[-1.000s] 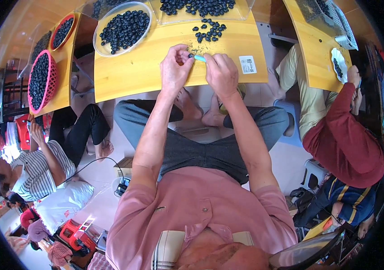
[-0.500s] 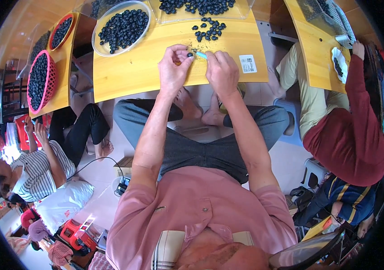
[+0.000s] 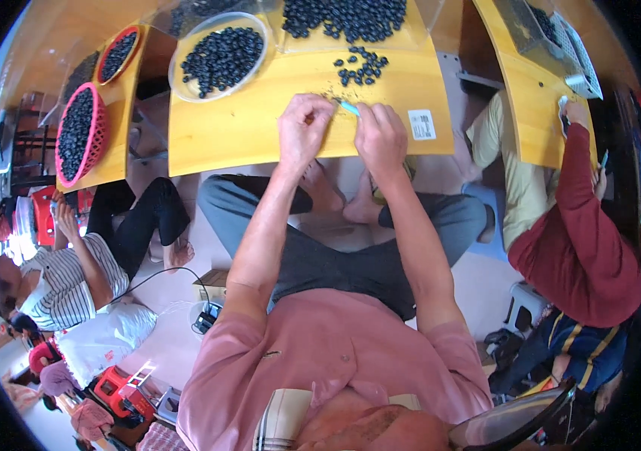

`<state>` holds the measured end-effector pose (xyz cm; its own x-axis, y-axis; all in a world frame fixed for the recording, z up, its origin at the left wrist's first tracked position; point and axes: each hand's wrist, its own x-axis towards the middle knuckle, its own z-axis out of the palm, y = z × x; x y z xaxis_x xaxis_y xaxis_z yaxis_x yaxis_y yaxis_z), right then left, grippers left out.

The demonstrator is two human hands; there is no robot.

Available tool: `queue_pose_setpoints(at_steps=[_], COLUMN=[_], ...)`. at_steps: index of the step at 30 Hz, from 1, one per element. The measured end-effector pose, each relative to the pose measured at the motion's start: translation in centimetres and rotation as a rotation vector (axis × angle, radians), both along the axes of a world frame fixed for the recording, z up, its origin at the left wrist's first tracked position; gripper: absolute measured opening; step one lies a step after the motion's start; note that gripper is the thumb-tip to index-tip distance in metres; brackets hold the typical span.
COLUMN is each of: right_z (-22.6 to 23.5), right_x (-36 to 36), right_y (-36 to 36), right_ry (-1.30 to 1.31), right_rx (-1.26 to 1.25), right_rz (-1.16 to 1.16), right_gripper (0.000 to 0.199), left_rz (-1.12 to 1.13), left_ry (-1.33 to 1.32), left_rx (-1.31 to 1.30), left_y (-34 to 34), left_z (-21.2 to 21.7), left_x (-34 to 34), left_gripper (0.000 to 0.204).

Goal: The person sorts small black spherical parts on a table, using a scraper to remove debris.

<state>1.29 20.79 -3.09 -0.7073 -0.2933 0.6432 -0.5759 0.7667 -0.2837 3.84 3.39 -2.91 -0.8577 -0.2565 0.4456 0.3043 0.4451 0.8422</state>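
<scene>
My right hand (image 3: 380, 137) is closed round a slim tool with a light blue handle (image 3: 348, 107), its dark tip pointing toward my left hand. Just to its left, my left hand (image 3: 302, 129) has its fingers curled and thumb pressed in. Whatever the left fingers hold is hidden. Dark crumbs (image 3: 331, 95) are scattered on the yellow table (image 3: 238, 139) by the tool's tip. Beyond both hands lies a small loose group of dark, round, berry-like pieces (image 3: 360, 68).
A round clear tub (image 3: 175, 75) and a clear tray (image 3: 418, 37) hold many more dark pieces. A white label (image 3: 422, 125) lies right of my hands. On the left table stand a pink basket (image 3: 97, 139) and a red-rimmed bowl (image 3: 135, 49). Co-workers sit on both sides.
My left hand has turned inward, and the round dark piece seen in its fingers no longer shows. The whole view has shifted slightly. The right-hand co-worker's arm has come down from the basket.
</scene>
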Motion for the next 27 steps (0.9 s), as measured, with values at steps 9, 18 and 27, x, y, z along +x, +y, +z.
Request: queue_pose_setpoints(at_steps=[9, 18, 27], right_z=[-0.1, -0.4, -0.1], right_x=[0.0, -0.1, 0.0], right_y=[0.6, 0.5, 0.0], right_ry=[0.018, -0.019, 0.050], right_rx=[-0.033, -0.075, -0.094], right_rz=[0.006, -0.028, -0.033], right_gripper=[0.019, 0.027, 0.019], left_rz=[0.298, -0.136, -0.225], left_ry=[0.097, -0.110, -0.087], left_rx=[-0.184, -0.402, -0.585], left_y=[-8.8, -7.0, -2.4], left_z=[4.7, 3.8, 1.3], left_x=[-3.4, -8.0, -11.9], left_gripper=[0.018, 0.026, 0.023])
